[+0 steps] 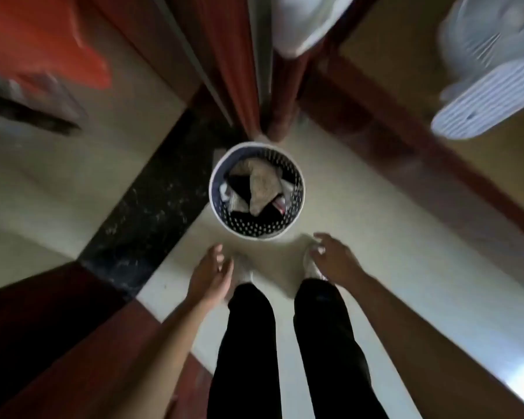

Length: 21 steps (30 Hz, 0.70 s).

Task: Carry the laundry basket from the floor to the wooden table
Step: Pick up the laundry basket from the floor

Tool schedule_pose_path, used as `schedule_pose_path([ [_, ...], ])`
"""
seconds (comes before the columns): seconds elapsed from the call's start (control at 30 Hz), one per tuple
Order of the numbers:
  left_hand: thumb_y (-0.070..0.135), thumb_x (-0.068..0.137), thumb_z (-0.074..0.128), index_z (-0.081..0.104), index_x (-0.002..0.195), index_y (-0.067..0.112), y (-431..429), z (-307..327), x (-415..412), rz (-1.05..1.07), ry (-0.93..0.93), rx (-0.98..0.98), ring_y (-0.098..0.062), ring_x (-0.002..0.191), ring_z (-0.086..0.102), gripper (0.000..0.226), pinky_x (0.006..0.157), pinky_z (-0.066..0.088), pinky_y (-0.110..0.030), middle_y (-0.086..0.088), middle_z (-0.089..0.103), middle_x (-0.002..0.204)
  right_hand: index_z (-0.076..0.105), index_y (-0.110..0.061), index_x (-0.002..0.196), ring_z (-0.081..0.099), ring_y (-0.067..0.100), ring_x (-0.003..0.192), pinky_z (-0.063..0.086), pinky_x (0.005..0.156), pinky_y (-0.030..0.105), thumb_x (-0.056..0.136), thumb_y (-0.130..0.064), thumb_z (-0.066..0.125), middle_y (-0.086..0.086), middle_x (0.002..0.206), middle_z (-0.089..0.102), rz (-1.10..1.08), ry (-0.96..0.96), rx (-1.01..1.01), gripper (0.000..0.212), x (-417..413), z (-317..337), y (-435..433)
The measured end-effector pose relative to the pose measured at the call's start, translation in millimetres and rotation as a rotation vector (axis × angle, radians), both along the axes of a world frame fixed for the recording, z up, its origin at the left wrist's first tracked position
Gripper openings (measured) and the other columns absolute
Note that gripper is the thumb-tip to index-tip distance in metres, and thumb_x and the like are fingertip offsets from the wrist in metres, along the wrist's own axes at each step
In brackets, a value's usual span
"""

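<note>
Two bare forearms are seen nearest the camera, stretched forward and down from the lower corners of the picture, with two legs in black trousers [288, 352] between them and pale shoes [310, 264] at their far end. Beneath everything a cream tiled floor [375, 237] is spread, crossed on the left by a broad band of black speckled stone [152, 207] and edged with reddish-brown strips at near left and far right. At the far middle, dark red wooden uprights [233, 55] are seen rising from the floor, with something white blurred between them. A white slatted fan [493, 92] is seen at far right, and an orange bag or cloth [43, 34] at far left; both are blurred.

The laundry basket [297, 213], round, white-rimmed and perforated, is stood on the cream floor just beyond the feet, close to the foot of the wooden uprights. It is filled with crumpled clothes [259, 189], beige and black.

The left hand [211, 275] is held empty, fingers loosely spread, short of the basket's near left side. The right hand [335, 260] is likewise held empty with fingers parted, short of its near right side. Neither hand is in contact with the basket.
</note>
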<state>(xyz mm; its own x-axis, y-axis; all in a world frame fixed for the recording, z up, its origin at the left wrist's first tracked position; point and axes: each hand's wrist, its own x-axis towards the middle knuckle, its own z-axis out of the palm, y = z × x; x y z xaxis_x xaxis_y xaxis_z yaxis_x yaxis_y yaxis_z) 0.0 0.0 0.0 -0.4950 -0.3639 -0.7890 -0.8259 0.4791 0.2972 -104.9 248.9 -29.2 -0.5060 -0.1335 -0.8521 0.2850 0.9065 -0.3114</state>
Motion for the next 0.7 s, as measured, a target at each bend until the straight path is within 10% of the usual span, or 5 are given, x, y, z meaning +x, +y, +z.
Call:
schedule_pose_path([
  [0.37, 0.034, 0.084, 0.060, 0.028, 0.154, 0.004, -26.8, -219.5, -54.0, 0.316, 0.267, -0.126, -0.034, 0.137, 0.048, 0.083, 0.110, 0.040, -0.040, -0.021, 0.046, 0.152, 0.009, -0.008, 0.167, 0.040, 0.035, 0.151, 0.035, 0.121, 0.049, 0.094, -0.056, 0.062, 0.016, 0.169, 0.032, -0.394, 0.003, 0.028, 0.102, 3.3, -198.0, -47.5],
  [0.6, 0.027, 0.094, 0.059, 0.019, 0.159, 0.013, -23.7, -232.5, -55.6, 0.442, 0.228, -0.062, -0.015, 0.125, 0.055, 0.077, 0.094, 0.039, -0.017, 0.004, 0.052, 0.146, 0.036, -0.020, 0.145, 0.071, 0.030, 0.106, 0.066, 0.083, 0.051, 0.091, -0.006, 0.061, -0.004, 0.110, 0.061, -0.749, -0.062, -0.195, 0.061, 11.6, -214.0, -65.5],
  [0.7, 0.027, 0.092, 0.060, 0.031, 0.152, 0.011, -26.0, -206.2, -48.6, 0.476, 0.170, -0.047, -0.026, 0.126, 0.057, 0.069, 0.094, 0.042, -0.025, -0.010, 0.057, 0.142, 0.045, -0.021, 0.147, 0.074, 0.025, 0.102, 0.068, 0.072, 0.043, 0.090, 0.000, 0.059, 0.005, 0.119, 0.068, -0.789, -0.039, -0.235, 0.062, -1.0, -181.7, -61.1],
])
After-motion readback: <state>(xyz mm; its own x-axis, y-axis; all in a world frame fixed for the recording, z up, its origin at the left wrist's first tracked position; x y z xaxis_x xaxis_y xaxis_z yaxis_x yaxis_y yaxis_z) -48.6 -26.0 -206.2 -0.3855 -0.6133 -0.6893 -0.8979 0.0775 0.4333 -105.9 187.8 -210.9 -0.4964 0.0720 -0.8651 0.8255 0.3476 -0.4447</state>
